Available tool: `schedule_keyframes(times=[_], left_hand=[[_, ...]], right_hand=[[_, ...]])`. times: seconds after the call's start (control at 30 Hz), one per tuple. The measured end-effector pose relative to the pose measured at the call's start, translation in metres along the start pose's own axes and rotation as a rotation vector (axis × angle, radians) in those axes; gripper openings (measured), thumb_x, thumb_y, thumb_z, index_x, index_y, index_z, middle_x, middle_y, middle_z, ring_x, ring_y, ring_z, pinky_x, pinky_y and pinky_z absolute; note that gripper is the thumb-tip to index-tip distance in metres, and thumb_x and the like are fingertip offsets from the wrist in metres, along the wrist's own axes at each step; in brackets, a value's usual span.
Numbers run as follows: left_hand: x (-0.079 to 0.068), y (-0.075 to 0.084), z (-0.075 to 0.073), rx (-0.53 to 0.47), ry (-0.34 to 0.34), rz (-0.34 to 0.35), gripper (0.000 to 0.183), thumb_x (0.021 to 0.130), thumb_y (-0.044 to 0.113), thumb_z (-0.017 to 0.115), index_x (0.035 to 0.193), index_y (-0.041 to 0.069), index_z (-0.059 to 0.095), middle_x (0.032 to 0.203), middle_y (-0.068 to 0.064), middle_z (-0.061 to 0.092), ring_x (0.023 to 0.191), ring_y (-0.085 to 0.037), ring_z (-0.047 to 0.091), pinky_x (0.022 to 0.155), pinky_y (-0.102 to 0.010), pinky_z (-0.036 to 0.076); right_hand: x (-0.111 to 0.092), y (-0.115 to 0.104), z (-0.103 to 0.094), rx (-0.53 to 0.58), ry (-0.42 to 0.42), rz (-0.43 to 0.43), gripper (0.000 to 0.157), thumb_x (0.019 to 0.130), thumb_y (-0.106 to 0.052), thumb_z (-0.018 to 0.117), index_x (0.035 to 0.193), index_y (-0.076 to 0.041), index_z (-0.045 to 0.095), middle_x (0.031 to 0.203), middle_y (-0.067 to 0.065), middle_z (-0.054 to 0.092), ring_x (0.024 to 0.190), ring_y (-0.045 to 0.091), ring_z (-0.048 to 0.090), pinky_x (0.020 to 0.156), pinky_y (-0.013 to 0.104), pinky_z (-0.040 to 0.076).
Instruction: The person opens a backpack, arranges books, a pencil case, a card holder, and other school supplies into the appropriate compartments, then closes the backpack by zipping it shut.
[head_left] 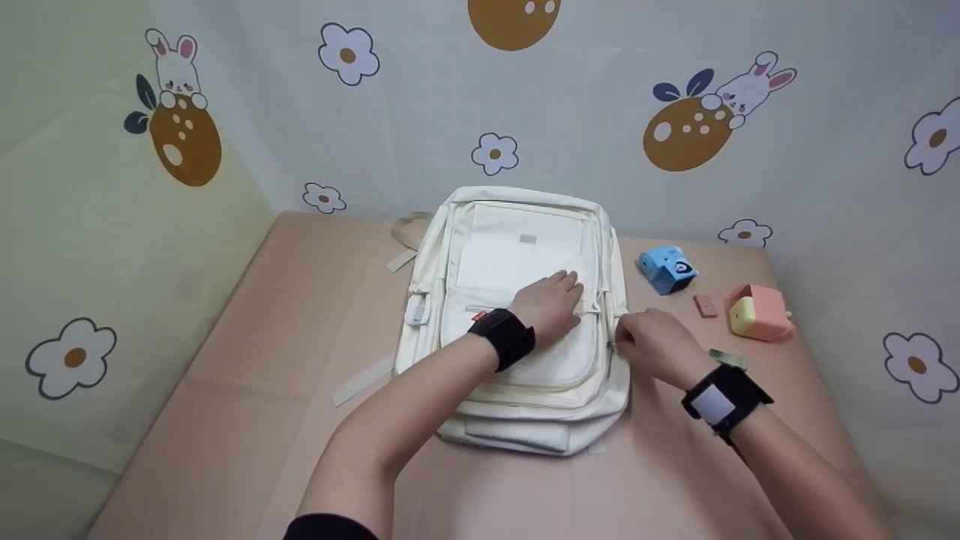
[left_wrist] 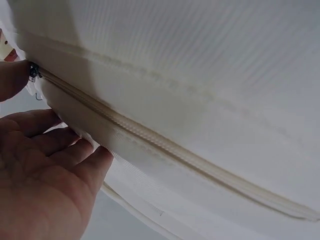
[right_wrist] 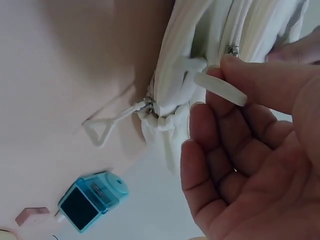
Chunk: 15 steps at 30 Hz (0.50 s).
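Note:
A cream-white backpack (head_left: 495, 255) lies on the table with its front facing up. My left hand (head_left: 551, 306) rests on its front panel, fingers extended. In the left wrist view that hand's fingers (left_wrist: 95, 167) touch the fabric below a long zipper (left_wrist: 150, 137), its thumb beside a metal slider (left_wrist: 34, 71). At the bag's right side, my right hand (head_left: 660, 341) pinches a white zipper pull (right_wrist: 220, 89) between thumb and index finger, close to a metal slider (right_wrist: 232, 50). Another zipper pull (right_wrist: 97, 132) with a triangular loop hangs loose from the side.
Right of the bag are a blue box resembling a pencil sharpener (head_left: 667, 270), a pink-and-yellow box (head_left: 761, 311), a small pink block (head_left: 705, 305) and a green item (head_left: 727, 360) by my right wrist. Straps (head_left: 364, 381) stretch out left. Patterned curtains (head_left: 420, 112) surround the table.

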<state>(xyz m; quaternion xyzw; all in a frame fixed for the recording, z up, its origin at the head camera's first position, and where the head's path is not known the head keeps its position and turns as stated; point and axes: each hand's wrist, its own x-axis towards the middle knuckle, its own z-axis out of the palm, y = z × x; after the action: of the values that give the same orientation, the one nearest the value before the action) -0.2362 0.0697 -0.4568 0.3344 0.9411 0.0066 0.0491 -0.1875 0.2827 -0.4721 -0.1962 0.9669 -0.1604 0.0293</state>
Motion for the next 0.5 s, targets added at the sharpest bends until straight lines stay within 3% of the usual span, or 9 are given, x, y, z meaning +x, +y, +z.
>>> schedule_keyframes(times=[0.17, 0.3, 0.4, 0.5], left_hand=[[-0.004, 0.0, -0.001, 0.011, 0.01, 0.021, 0.06, 0.104, 0.036, 0.057, 0.154, 0.006, 0.043, 0.161, -0.013, 0.037, 0.15, -0.026, 0.031, 0.12, -0.036, 0.026], [-0.015, 0.008, -0.004, 0.006, 0.042, 0.09, 0.057, 0.101, 0.033, 0.064, 0.15, 0.009, 0.049, 0.159, -0.011, 0.042, 0.148, -0.026, 0.035, 0.12, -0.035, 0.027], [-0.032, 0.019, -0.008, -0.037, 0.081, 0.183, 0.039, 0.096, 0.027, 0.071, 0.131, 0.011, 0.063, 0.14, -0.007, 0.059, 0.131, -0.021, 0.054, 0.107, -0.031, 0.043], [-0.053, 0.029, -0.009, -0.081, 0.079, 0.261, 0.019, 0.09, 0.021, 0.073, 0.108, 0.014, 0.068, 0.109, 0.0, 0.067, 0.098, -0.016, 0.064, 0.081, -0.028, 0.053]], right_hand=[[-0.004, 0.0, 0.01, 0.031, 0.047, 0.01, 0.007, 0.091, -0.006, 0.073, 0.097, -0.008, 0.076, 0.084, 0.001, 0.068, 0.079, 0.022, 0.057, 0.073, 0.041, 0.048], [-0.006, 0.001, 0.017, 0.017, 0.082, 0.005, 0.009, 0.09, -0.008, 0.073, 0.097, -0.009, 0.078, 0.083, -0.001, 0.069, 0.077, 0.02, 0.057, 0.071, 0.04, 0.047], [-0.007, 0.003, 0.019, 0.007, 0.113, -0.003, 0.005, 0.09, -0.009, 0.073, 0.093, -0.011, 0.077, 0.078, -0.004, 0.065, 0.073, 0.019, 0.053, 0.067, 0.037, 0.043], [-0.008, 0.003, 0.019, 0.001, 0.147, -0.01, 0.003, 0.09, -0.011, 0.073, 0.09, -0.013, 0.075, 0.075, -0.005, 0.062, 0.072, 0.019, 0.051, 0.066, 0.036, 0.04]])
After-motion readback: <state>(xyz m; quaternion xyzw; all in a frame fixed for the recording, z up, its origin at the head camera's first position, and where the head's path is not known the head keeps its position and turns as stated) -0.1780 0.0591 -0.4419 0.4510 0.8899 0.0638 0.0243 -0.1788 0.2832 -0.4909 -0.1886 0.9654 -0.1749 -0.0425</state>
